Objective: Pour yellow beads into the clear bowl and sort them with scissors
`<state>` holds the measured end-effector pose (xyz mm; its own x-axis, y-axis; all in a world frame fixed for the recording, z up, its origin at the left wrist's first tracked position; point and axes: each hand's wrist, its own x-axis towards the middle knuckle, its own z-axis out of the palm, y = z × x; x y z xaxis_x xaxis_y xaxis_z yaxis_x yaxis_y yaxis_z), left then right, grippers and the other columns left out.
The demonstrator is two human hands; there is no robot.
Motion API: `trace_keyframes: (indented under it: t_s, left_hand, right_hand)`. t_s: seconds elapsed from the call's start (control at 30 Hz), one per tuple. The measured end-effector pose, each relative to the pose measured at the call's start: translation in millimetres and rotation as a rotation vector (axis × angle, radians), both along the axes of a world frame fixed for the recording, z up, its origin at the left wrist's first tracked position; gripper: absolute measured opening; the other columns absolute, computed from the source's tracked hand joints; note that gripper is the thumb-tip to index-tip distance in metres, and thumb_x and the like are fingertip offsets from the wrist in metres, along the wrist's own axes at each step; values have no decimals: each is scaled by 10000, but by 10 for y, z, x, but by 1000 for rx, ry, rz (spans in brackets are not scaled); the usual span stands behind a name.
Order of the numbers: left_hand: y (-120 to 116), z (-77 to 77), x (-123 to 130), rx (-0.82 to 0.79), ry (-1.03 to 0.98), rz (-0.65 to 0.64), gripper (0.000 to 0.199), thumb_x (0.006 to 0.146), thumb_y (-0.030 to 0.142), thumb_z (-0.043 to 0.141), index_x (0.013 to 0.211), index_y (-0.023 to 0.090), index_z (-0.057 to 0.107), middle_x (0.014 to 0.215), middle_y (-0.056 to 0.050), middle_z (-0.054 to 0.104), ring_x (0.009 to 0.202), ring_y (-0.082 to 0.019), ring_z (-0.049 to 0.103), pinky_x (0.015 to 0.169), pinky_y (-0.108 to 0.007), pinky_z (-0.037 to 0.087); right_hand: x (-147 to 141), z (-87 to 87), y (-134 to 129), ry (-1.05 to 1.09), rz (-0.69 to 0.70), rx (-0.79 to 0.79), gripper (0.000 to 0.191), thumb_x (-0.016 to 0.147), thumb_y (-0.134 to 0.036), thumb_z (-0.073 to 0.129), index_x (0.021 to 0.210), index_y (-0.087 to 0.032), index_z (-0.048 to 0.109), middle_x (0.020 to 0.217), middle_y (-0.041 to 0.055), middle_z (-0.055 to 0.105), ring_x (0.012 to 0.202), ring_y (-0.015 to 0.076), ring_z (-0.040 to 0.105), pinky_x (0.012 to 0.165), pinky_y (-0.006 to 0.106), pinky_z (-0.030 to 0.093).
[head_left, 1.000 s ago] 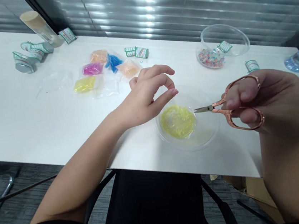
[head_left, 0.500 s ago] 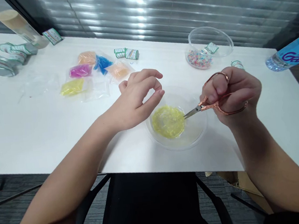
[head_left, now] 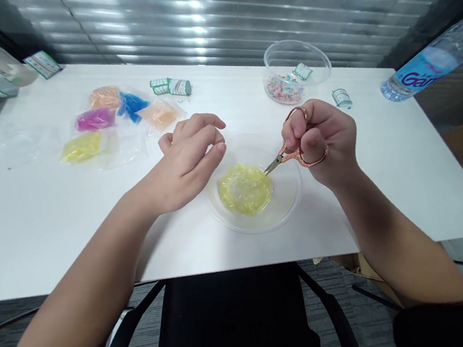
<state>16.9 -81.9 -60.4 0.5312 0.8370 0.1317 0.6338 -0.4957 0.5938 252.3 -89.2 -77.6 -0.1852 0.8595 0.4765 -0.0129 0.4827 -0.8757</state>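
Hands apart: my left hand (head_left: 195,164) hovers curled and empty beside the clear bowl (head_left: 288,192) on the bench (head_left: 181,249), likely leaving the yellow pieces (head_left: 245,190) inside visible; my right hand (head_left: 329,134) grips scissors (head_left: 294,154) by the loops, presumably to steer the tips.

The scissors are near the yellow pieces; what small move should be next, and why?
The left hand could probably steady the clear dish by its rim: this hand appears to hold nothing and is near the rim, while the right hand holds the scissors with their tips towards the yellow pieces.
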Motion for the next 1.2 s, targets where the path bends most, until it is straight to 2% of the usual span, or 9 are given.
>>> trace_keyframes:
  t_s: [0.23,0.37,0.57,0.8,0.93,1.1,1.2]
  left_hand:
    - [15,-24,-15,19,4,-22,261,914,425,465,872,195,581,1323,-52,507,1224,-282,462,1087,-552,267]
    - [28,-25,-22,38,-2,-73,232,891,400,530,867,191,629,1326,-67,520,1211,-274,483,1069,-504,328]
    - [29,-16,-22,45,37,-94,211,915,337,493,930,217,666,1336,-62,528,1253,-273,470,1061,-490,357]
    - [35,-20,-5,-18,-45,-138,203,914,234,439,1018,217,613,1232,-38,615,1142,-201,577,996,-360,442]
    - [36,-32,-10,-64,-63,-139,216,914,214,440,1050,225,606,1211,-17,637,1140,-187,589,1009,-344,443]
    - [33,-31,-9,-84,-80,-117,221,914,227,441,1055,231,611,1202,-15,649,1137,-199,598,1016,-362,449]
    - [29,-29,-4,-88,-82,-111,231,910,226,443,1063,234,616,1194,-8,656,1127,-194,605,1010,-350,452]
  right_hand:
    - [23,44,-14,-72,17,0,408,816,-563,661,711,-205,495,637,-22,480,582,100,455,494,253,388]
    - [44,58,-23,-106,52,-31,347,812,-472,707,713,-202,514,635,-30,498,541,85,430,485,251,375]
    - [51,56,-41,-126,150,-50,294,758,-382,777,731,-174,570,669,-11,544,604,95,487,515,243,399]
    - [24,75,-71,-92,221,-53,276,727,-356,803,758,-176,596,731,4,599,657,110,542,574,260,464]
    - [27,97,-53,-87,202,-24,272,725,-343,808,743,-179,593,709,2,595,669,119,556,599,277,479]
    - [66,118,-22,-77,74,-70,289,729,-370,801,713,-185,579,687,-11,574,554,86,487,488,250,435]
    - [69,107,-20,-82,106,-86,280,728,-354,804,720,-180,584,692,-12,576,539,75,473,475,238,424]
